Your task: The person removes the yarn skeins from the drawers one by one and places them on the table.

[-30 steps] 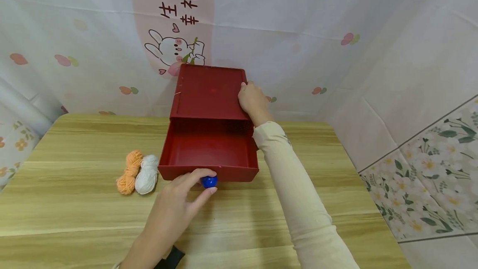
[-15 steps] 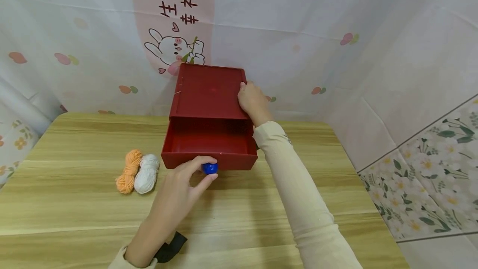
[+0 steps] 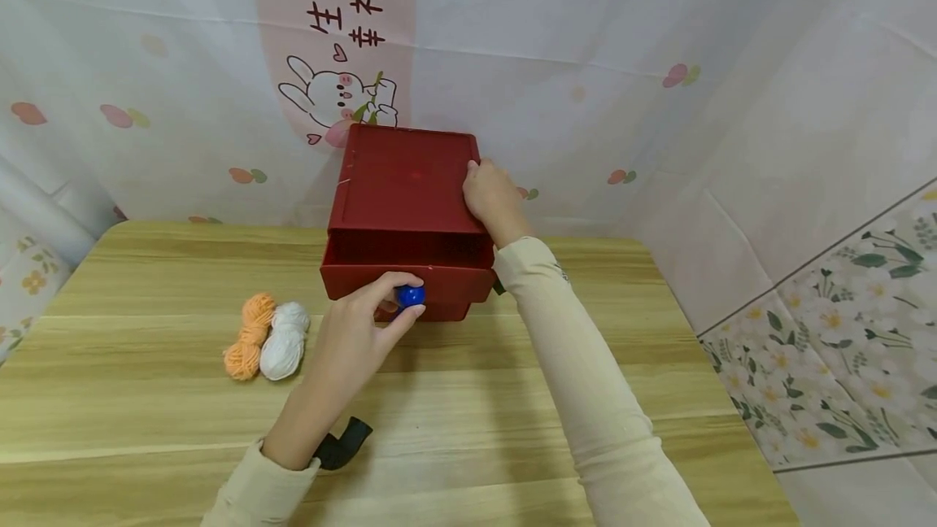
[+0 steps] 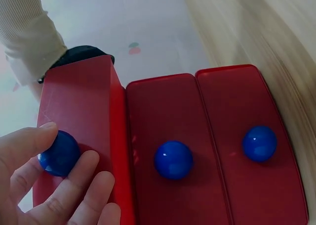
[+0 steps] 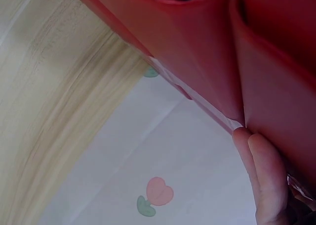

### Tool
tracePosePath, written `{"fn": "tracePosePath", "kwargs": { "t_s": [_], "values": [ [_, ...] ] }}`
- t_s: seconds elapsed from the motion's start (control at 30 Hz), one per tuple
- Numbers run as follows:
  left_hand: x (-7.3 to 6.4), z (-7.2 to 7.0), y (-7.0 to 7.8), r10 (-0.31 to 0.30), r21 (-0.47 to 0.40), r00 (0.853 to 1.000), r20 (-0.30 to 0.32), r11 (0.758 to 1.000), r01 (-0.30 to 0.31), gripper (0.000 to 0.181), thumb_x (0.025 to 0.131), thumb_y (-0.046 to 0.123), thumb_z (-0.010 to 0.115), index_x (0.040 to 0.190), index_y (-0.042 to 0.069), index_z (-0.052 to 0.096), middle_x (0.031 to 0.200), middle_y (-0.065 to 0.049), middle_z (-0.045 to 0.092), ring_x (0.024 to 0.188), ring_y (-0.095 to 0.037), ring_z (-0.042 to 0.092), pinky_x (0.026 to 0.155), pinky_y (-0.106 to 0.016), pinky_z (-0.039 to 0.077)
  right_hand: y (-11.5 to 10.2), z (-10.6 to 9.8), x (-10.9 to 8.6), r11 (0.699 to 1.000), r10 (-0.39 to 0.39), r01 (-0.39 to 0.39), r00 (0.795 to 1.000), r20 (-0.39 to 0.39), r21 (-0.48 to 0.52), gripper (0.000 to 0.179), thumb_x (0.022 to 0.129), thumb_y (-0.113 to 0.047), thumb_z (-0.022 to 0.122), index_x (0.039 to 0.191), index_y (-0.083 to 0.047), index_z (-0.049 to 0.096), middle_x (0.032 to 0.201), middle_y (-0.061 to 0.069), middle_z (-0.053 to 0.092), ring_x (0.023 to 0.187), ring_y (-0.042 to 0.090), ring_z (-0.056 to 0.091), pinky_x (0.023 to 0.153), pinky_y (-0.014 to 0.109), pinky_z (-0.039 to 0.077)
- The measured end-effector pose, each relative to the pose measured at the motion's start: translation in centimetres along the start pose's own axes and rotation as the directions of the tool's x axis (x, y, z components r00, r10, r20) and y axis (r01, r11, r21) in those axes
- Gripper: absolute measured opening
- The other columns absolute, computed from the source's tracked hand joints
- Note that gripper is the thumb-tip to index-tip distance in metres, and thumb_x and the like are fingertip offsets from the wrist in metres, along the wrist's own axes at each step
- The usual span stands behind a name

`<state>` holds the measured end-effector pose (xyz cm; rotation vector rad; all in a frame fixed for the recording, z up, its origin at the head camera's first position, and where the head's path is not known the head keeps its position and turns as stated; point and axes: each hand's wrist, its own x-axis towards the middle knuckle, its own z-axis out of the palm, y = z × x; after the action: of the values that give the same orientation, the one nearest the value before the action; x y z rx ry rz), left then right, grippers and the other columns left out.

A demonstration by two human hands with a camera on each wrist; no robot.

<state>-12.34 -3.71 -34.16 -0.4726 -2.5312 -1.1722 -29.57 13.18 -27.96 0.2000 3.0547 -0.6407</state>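
A small red drawer cabinet (image 3: 410, 177) stands against the back wall, its top drawer (image 3: 366, 279) pulled partly out. My left hand (image 3: 355, 328) pinches the round blue knob (image 3: 411, 296) on that drawer's front between thumb and fingers. The left wrist view shows two lower drawers, shut, with a middle blue knob (image 4: 174, 159) and a bottom blue knob (image 4: 259, 144). My right hand (image 3: 494, 198) grips the cabinet's upper right edge. In the right wrist view its fingers (image 5: 269, 170) lie against the red side wall.
Left of the cabinet, an orange yarn skein (image 3: 250, 337) and a white yarn skein (image 3: 285, 341) lie side by side on the wooden table (image 3: 549, 429). A printed cloth (image 3: 527, 63) hangs behind, and a tiled wall (image 3: 842, 332) borders the right.
My left hand has moved away from me, pushing the top drawer further into the cabinet, so less of its inside shows. My right hand has stayed at the cabinet's edge.
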Motion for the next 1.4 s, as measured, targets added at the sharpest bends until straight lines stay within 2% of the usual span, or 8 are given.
{"fn": "tracePosePath", "kwargs": {
  "t_s": [0.2,0.37,0.53,0.8,0.93,1.23,1.4],
  "values": [
    [1.1,0.3,-0.5,-0.011,-0.011,1.000,-0.006,1.000,0.011,0.027,0.085,0.024,0.068,0.111,0.022,0.061,0.087,0.002,0.069,0.075,-0.012,0.062,0.064,-0.030,0.053,-0.1,0.1,0.1,1.000,0.003,-0.003,1.000,-0.002,0.009,0.051,0.102,-0.036,0.019,0.134,-0.004,0.042,0.132,0.016,0.052,0.121,0.033,0.050,0.100,0.057,0.034],
    [1.9,0.5,-0.7,-0.017,-0.018,1.000,-0.016,1.000,0.017,0.028,0.084,0.024,0.069,0.112,0.021,0.062,0.087,0.001,0.069,0.076,-0.014,0.064,0.067,-0.033,0.054,-0.1,0.1,-0.1,1.000,0.000,0.000,1.000,-0.014,0.003,0.050,0.102,-0.036,0.020,0.132,-0.003,0.044,0.130,0.016,0.053,0.118,0.032,0.052,0.097,0.054,0.038],
    [2.5,0.6,-0.7,-0.032,0.002,0.999,-0.016,0.999,0.032,0.029,0.085,0.025,0.068,0.113,0.022,0.062,0.089,0.000,0.070,0.077,-0.016,0.065,0.065,-0.032,0.053,-0.1,0.0,-0.2,1.000,0.001,-0.001,1.000,-0.021,-0.001,0.049,0.102,-0.036,0.021,0.130,-0.003,0.046,0.128,0.017,0.054,0.118,0.032,0.052,0.096,0.054,0.038],
    [3.2,0.8,-0.9,-0.041,0.024,0.999,-0.029,0.999,0.042,0.029,0.085,0.028,0.068,0.113,0.022,0.062,0.088,0.000,0.070,0.076,-0.016,0.065,0.061,-0.031,0.051,-0.2,0.1,-0.1,1.000,0.002,-0.002,1.000,-0.021,-0.010,0.050,0.102,-0.036,0.021,0.132,-0.002,0.044,0.130,0.017,0.053,0.120,0.033,0.051,0.100,0.060,0.032],
    [3.6,0.9,-1.2,-0.046,0.017,0.998,-0.031,0.999,0.046,0.028,0.086,0.028,0.067,0.113,0.022,0.062,0.089,-0.001,0.070,0.078,-0.017,0.065,0.062,-0.032,0.052,-0.2,0.0,-0.2,1.000,0.001,-0.001,1.000,-0.017,0.002,0.050,0.102,-0.036,0.021,0.132,-0.003,0.044,0.129,0.017,0.053,0.118,0.033,0.052,0.099,0.058,0.035],
    [4.2,0.9,-1.4,-0.061,-0.019,0.998,0.004,0.998,0.061,0.028,0.087,0.027,0.065,0.114,0.022,0.059,0.093,-0.002,0.068,0.084,-0.019,0.063,0.069,-0.036,0.053,-0.1,0.0,-0.1,1.000,0.007,-0.007,1.000,-0.015,-0.004,0.050,0.102,-0.036,0.020,0.133,-0.004,0.043,0.129,0.017,0.053,0.118,0.033,0.052,0.099,0.058,0.034],
    [3.9,0.7,-1.5,-0.063,-0.045,0.996,0.055,0.997,0.066,0.031,0.090,0.025,0.062,0.120,0.022,0.056,0.098,-0.003,0.066,0.091,-0.020,0.062,0.077,-0.039,0.053,-0.1,0.1,-0.1,1.000,0.005,-0.005,1.000,-0.019,0.005,0.049,0.102,-0.036,0.021,0.132,-0.004,0.044,0.129,0.017,0.053,0.118,0.033,0.052,0.099,0.060,0.032]
  ]
}}
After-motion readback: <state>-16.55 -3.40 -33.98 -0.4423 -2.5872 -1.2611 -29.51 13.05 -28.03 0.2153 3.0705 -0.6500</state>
